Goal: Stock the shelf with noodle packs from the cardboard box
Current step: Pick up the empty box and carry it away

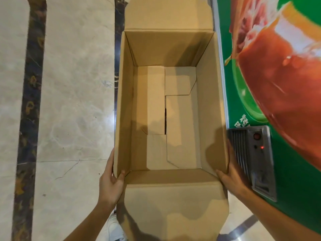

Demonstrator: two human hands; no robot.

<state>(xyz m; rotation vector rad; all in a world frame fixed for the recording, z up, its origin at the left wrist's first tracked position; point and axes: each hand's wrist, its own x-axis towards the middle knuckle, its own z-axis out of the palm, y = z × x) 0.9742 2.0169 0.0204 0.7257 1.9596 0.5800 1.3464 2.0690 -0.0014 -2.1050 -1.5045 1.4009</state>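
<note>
- The cardboard box (171,101) is seen from above, open at the top, with its long side running away from the person.
- Inside the box I see only its bottom, made of folded cardboard flaps (156,101) with a dark slit between two of them. No noodle pack shows inside it.
- One top flap (168,13) is folded outward at the far end, and another flap (175,209) is folded outward at the near end, toward the person.
- The left hand (111,181) holds the near left corner of the box. Its fingers lie flat on the outer left wall and its thumb hooks over the rim to the inside, so this grip is closed on the cardboard.
- The right hand (232,176) holds the near right corner in the same manner: the thumb lies over the rim and the palm presses the outer right wall.
- Below and to the left is a pale marble floor (73,84) with dark veined stripes (31,101).
- Just beside the right wall of the box stands a green panel (227,75) with a large red and orange food picture.
- On this panel, near the right hand, there is a grey metal grille (251,153) with a small red light.
</note>
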